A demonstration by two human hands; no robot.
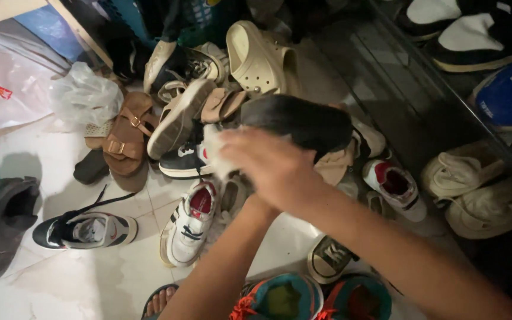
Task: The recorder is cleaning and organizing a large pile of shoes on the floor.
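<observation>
A black shoe (303, 121) is held up above a pile of shoes on the floor. My right hand (271, 169), blurred by motion, lies against the shoe's near side and grips a white cloth (213, 155) at the shoe's left end. My left forearm (220, 278) rises from below and runs under the right hand to the shoe. The left hand itself is covered by the right hand and seems to carry the shoe from beneath.
Around lie a beige clog (259, 56), brown buckled sandals (127, 139), white-and-red sneakers (189, 222), a black-and-white sneaker (84, 230) and a grey shoe (1, 228). White plastic bags (84, 95) sit at left, a dark shelf with shoes (481, 41) at right. My sandalled toes (158, 299) show below.
</observation>
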